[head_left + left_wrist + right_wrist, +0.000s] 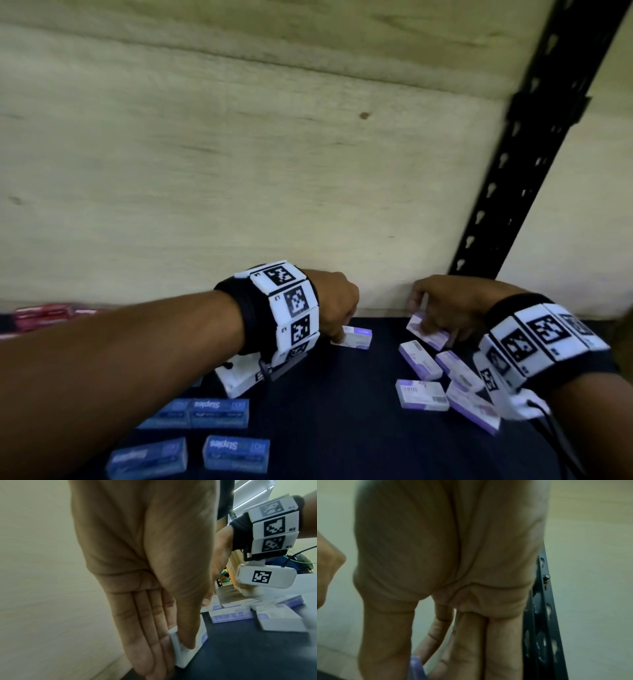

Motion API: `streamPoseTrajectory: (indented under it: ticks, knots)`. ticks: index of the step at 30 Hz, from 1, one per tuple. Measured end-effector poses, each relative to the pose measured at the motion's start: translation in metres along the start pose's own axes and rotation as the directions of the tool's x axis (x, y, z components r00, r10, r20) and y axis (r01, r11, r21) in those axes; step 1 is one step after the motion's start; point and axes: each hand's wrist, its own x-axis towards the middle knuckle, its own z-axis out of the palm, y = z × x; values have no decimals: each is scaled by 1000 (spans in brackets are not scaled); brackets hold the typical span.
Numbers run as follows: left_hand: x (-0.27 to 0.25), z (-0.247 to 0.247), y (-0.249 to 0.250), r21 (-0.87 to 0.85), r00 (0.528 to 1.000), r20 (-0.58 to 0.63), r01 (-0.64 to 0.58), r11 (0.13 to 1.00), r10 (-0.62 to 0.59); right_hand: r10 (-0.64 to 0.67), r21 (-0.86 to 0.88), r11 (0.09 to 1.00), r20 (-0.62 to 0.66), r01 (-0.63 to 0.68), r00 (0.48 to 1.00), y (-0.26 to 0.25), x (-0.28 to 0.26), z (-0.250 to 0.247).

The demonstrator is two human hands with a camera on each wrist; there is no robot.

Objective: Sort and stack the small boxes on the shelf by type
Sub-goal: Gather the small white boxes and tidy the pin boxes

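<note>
On the dark shelf — left hand pinches a purple-white box near the back wall. Right hand grips another purple-white box, seemingly lifted — four more lie beside it.

Left fingertips: in the head view the left hand covers its own fingertips and the near end of the white-and-lilac cardboard box under them.
Right-hand box: the tilted white-and-lilac box is half covered by the right hand; in the right wrist view only a blurred lilac corner shows at the bottom edge.
Red packets: a smeared red shape at the left edge, covered below by the forearm; its kind cannot be told.
Blue boxes: the blue cardboard box at lower left has unreadable print.
Upright: the black perforated metal post is motion-blurred and cut off by the top edge.
Box by wristband: the lilac box at lower right runs under the right wrist camera.
</note>
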Motion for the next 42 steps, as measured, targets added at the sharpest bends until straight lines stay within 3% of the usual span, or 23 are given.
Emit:
streamPoseTrajectory:
  ticks: [4,7,9,12,17,21,34,42]
  knots:
    - [-3,1,-1,3,1000,18,23,1000,-23,-139,-94,986,-35,135,990,-6,1,-4]
    - [-6,1,-3,-5,999,-21,24,1000,-24,-168,5,986,-43,168,985,-6,-1,-7]
    - [-8,-3,-3,43,999,-39,2,999,0,-151,102,984,1,150,989,-6,-1,-5]
    - [-10,-12,-2,33,996,67,-64,997,62,-81,181,981,58,69,995,-2,3,-2]
    - [-13,-19,9,75,962,173,-229,971,213,18,85,996,55,-22,998,10,6,-2]
    - [-9,-15,14,203,943,224,-293,934,247,-11,96,995,60,5,998,7,6,2]
    - [1,-1,-3,260,999,43,-22,965,11,-9,19,1000,74,8,997,-7,-1,5]
    - [13,8,-5,230,997,58,39,972,-54,5,-32,999,70,-2,998,-10,1,5]
